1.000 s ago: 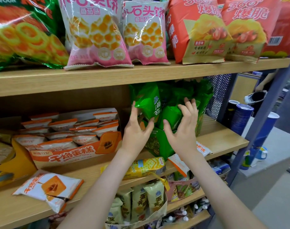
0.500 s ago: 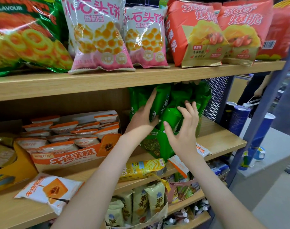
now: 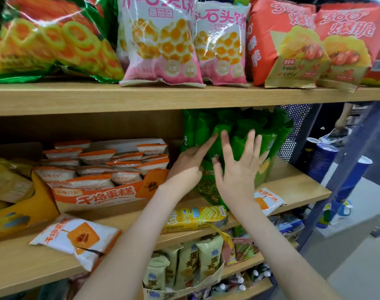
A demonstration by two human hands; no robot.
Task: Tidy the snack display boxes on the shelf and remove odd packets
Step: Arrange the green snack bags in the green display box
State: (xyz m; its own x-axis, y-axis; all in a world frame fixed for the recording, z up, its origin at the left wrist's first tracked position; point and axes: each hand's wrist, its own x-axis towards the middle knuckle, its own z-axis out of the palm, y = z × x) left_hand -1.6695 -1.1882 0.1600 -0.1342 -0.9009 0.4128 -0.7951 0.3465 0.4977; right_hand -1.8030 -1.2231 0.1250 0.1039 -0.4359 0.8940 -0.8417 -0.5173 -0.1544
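Observation:
A green display box of upright green packets stands on the middle shelf. My left hand touches the packets at the box's left front, index finger stretched out along them. My right hand lies flat against the packet fronts, fingers spread and straight. An orange display box holds several white-and-orange cake packets to the left. Three loose packets lie on the shelf: a white-orange one at front left, a yellow one under my left forearm, another white-orange one beside my right wrist.
The upper shelf carries big green, pink and red snack bags. A yellow display box sits at far left. Lower shelves hold pale green packets. Blue cups and a person stand beyond the shelf's right end.
My left hand dropped from the packet tops to the box's left front. My right hand opened out and now lies flat on the packet fronts; the view moved closer.

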